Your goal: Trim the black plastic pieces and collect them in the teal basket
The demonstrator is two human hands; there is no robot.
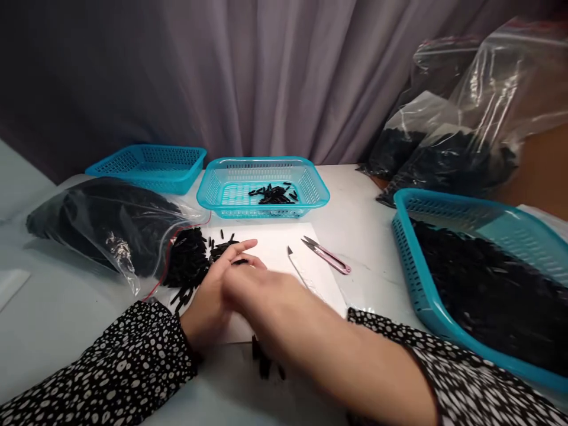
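Small blk strip (240,262) shows at the L hand's fingers, just beyond the R hand's knuckles, above the white sheet; part of it hidden. L hand (212,289) is part open, index & next finger stretched fwd, thumb out of sight; can't tell if it or the other hand grips the strip. R hand (255,293) crosses in front of L, blurred, wrist bent, fingers hidden behind its own back, so can't tell how far open or what it has hold of.

Under/around: white sheet (277,236) on the tabletop (370,236). Just L of the hands, pile of blk strips (189,257), w/ a smaller cluster (222,244) beside it, partly behind L hand. More loose strips (265,358) nr the bottom, below the sheet's near edge, partly behind R forearm.

R of hands: pen-style craft knife (298,266) on the sheet, dark tip pointing away; pink-handled thread snips (328,257) beside it, blades apart.

Further L: clear zip bag (102,222) on its side, full of blk stuff, red-edged mouth at the pile. Behind: blue basket (264,211) w/ a small heap of strips; another blue basket (177,183) to its L.

Far R: larger blue basket (412,284), lots of blk pcs; upright zip bags (488,89) behind, part filled. Grey-purple curtain (275,71) at back.
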